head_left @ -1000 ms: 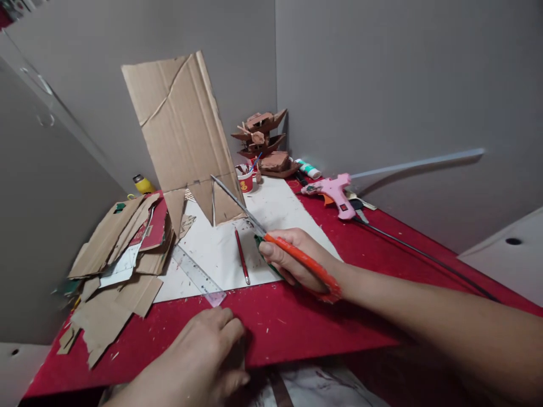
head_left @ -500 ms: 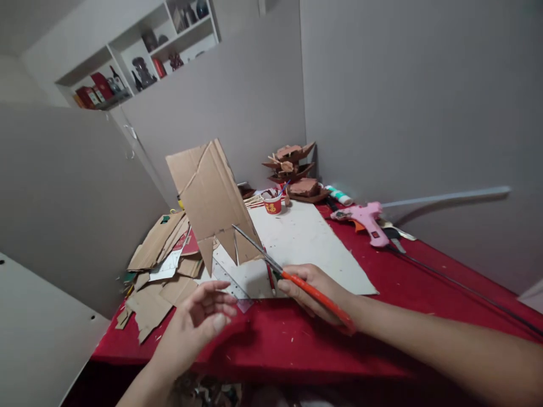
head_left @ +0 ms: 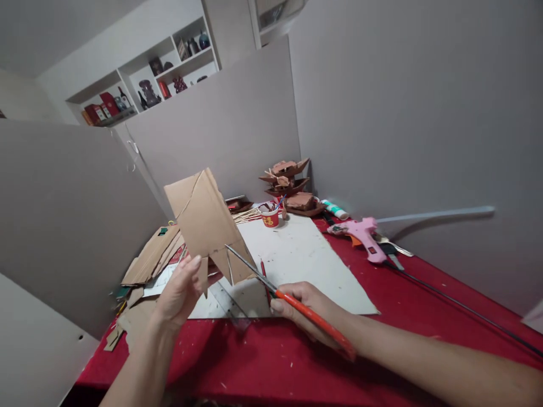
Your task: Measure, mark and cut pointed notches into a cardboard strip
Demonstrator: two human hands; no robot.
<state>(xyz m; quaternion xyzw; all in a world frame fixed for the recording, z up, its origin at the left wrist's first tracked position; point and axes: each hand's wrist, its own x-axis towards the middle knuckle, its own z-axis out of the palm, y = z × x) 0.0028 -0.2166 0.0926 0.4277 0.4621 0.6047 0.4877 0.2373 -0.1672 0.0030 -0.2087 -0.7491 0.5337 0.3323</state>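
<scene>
My right hand (head_left: 306, 310) is closed around the orange handles of a pair of scissors (head_left: 258, 274). The scissors' blades reach up and left to a piece of cardboard (head_left: 206, 217), their tip at a cut in its lower edge. That cardboard stands tilted above the white board, with pointed flaps cut along its bottom and a curved line across its upper part. My left hand (head_left: 180, 291) grips its lower left corner, thumb in front and the other fingers behind, partly hidden. A clear ruler (head_left: 229, 302) and a red pencil (head_left: 265, 277) lie beneath on the board.
A white board (head_left: 297, 254) lies on the red tablecloth (head_left: 331, 350). Cardboard scraps (head_left: 148, 257) are heaped at the left. At the back stand a red paper cup (head_left: 269, 216) and brown cardboard boat models (head_left: 288, 178). A pink glue gun (head_left: 362, 234) with a cord lies at the right.
My left hand has moved up from free air and taken hold of the cardboard's lower left corner. The scissors stay at the cut edge. The view has tilted up slightly.
</scene>
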